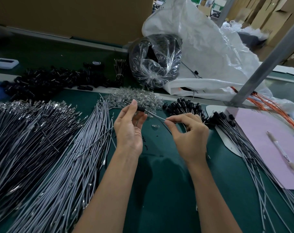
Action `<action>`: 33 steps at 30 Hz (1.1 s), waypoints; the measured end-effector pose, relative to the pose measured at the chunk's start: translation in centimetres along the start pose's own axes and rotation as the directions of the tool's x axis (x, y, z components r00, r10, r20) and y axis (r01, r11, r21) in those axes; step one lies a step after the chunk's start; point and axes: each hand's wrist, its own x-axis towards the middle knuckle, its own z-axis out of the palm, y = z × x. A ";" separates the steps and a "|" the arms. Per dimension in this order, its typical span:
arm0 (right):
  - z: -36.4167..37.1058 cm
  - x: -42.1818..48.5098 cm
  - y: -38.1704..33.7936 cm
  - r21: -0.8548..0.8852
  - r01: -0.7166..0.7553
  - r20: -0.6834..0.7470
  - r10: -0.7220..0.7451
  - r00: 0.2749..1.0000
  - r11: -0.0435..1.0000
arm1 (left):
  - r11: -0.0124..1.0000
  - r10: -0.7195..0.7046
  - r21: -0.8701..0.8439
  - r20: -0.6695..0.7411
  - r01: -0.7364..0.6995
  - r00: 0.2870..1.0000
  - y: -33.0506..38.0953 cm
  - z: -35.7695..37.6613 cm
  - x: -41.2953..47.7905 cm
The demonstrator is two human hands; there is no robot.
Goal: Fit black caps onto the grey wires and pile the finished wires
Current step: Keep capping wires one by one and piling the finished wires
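1. One grey wire was held above the middle of the green table, stretched between the person's two hands, with a black cap on its far end.
2. The left hand gripped that cap between thumb and fingertips, palm turned inward.
3. The right hand pinched the wire between thumb and forefinger, its other fingers curled.
4. The finished wires lay piled just right of the hands, caps bunched together, tails fanning toward the near right corner.
5. A heap of clear bulbs sat just beyond the hands.
6. Bare grey wires spread over the left half of the table.
7. Loose black caps were heaped toward the far left edge.
8. A pen rested on a pink sheet at the right edge.
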 end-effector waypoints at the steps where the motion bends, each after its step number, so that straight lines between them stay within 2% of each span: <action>1: 0.0 0.0 0.0 -0.001 -0.003 -0.002 0.003 1.000 1.000 | 1.000 -0.001 0.007 0.002 0.001 1.000 0.0 0.0 0.0; 13: 0.3 0.0 0.0 0.061 -0.039 0.016 0.038 0.999 0.997 | 0.999 -0.012 0.046 0.039 0.011 0.999 -0.3 0.3 -0.4; 21: 0.1 0.2 -0.2 0.211 -0.153 0.014 0.154 0.988 0.965 | 0.995 -0.022 0.101 0.041 0.017 0.999 -0.4 0.5 -0.5; 28: 0.4 0.1 -0.1 0.209 -0.255 0.064 0.247 0.967 0.944 | 0.988 -0.020 0.153 0.047 0.012 0.999 -0.6 0.2 -0.5; 33: 0.5 0.1 0.0 0.168 -0.252 0.090 0.240 0.967 0.953 | 0.989 -0.033 0.148 0.112 0.016 0.993 -0.8 0.2 -0.4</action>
